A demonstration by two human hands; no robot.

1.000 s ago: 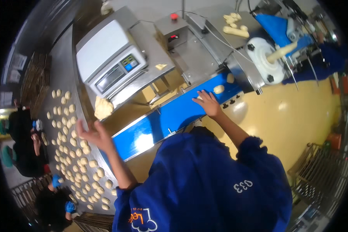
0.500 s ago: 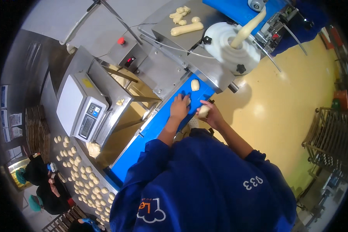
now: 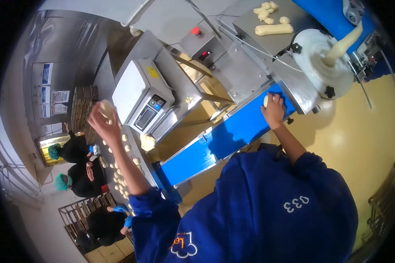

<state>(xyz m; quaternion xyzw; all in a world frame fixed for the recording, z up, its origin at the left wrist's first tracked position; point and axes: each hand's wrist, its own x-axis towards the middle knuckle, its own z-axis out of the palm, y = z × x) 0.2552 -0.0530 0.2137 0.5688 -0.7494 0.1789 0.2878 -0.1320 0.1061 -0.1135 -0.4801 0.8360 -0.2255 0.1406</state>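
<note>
Left hand (image 3: 107,125) is half-curled round a dough piece (image 3: 106,108), probably so it won't drop, right hand (image 3: 274,110) bent by another lump (image 3: 266,101), grip unclear, blue belt (image 3: 232,136) underneath.

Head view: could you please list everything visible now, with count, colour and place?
Long flat conveyor belt: one, blue, centre.
Box-shaped digital scale: one, white, on steel stand.
Small rounded dough pieces: many, pale, steel table, left.
Irregular dough lump: one, pale, stand's corner.
Dough log: one, pale, upper right.
Loose dough lumps: several, pale, beside log.
Round plastic machine disc: one, white, upper right, dough strand at its middle.
Mushroom-shaped button: one, red, steel control box.
Tray stacks: at least two, brown, left.
Paper sheets: several, white, left wall.
Co-workers: three, dark clothing, left.
Loose garment: one, blue, lower centre.
Left hand: one, bare, raised near scale, with blurred pale piece.
Right hand: one, bare, over belt, oval dough piece alongside.
</note>
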